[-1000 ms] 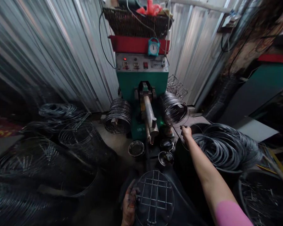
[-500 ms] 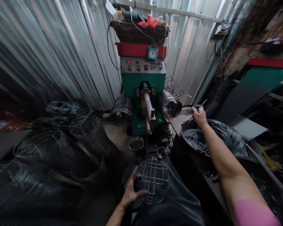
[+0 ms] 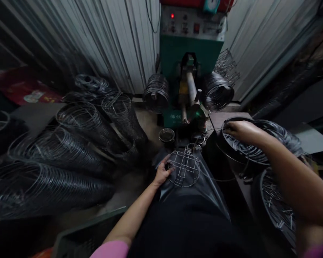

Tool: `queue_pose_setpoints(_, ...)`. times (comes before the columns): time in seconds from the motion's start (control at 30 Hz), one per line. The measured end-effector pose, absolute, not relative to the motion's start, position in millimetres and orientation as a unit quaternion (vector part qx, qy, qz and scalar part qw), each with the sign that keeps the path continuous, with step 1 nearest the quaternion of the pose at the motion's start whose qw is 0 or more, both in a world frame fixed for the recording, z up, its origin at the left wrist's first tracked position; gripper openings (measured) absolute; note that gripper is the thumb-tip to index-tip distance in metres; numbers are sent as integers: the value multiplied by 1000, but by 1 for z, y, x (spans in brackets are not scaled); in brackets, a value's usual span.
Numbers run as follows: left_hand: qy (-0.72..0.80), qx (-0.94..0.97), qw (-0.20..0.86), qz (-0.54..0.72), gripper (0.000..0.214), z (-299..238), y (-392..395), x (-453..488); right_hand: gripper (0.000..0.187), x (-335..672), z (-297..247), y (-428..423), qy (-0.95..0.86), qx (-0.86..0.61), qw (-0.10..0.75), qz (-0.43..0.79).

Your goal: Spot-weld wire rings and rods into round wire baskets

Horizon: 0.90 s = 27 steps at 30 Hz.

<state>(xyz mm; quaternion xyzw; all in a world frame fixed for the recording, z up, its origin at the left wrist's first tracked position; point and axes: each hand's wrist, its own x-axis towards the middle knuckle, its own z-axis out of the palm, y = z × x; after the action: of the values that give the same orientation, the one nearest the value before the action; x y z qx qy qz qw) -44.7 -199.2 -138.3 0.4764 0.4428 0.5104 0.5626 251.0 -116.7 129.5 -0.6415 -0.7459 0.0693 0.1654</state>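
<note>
We face a green machine (image 3: 188,46), beyond our dark-clad lap (image 3: 188,211). A black tub (image 3: 229,149) of wire rings (image 3: 281,134) stands at our right. Over our lap we have a round wire grid (image 3: 183,167), its left edge gripped in our left hand (image 3: 163,172). Our right hand (image 3: 243,132), fingers curled, is at the tub's rim; whether it pinches the thin wire (image 3: 216,129) there, we cannot tell.

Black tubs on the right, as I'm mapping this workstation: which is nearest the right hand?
The farther tub, holding wire rings, with the right hand over its rim; the nearer tub holds short rods.
</note>
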Motion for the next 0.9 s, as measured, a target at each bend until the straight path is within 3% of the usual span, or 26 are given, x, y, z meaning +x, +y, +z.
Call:
queue_pose_setpoints(0.1, 445, 446, 549, 548, 68, -137, -196, -37, 19, 205, 132, -151, -826, -531, 152, 108)
queue_pose_setpoints(0.23, 447, 419, 539, 578, 64, -136, -194, -28, 22, 154, 117, -173, -804, -505, 255, 181)
queue_pose_setpoints(0.4, 422, 460, 576, 528, 78, -140, -201, -38, 24, 138, 50, -165, -703, -548, 320, 321)
queue_pose_setpoints(0.53, 353, 420, 669, 501, 88, -137, -207, -66, 23, 160, -11, -159, -602, -614, 361, 361)
queue_pose_setpoints(0.67, 341, 305, 758, 464, 70, -123, -204, -81, 28, 184, -52, -165, -499, -659, 409, 388)
queue_pose_setpoints(0.8, 428, 233, 743, 459, 44, -110, -193, -73, 30, 191, -73, -181, -352, -649, 448, 504)
queue_pose_setpoints(0.9, 478, 223, 723, 446, 41, -106, -186, -66, 31, 194, -85, -192, -226, -623, 472, 581)
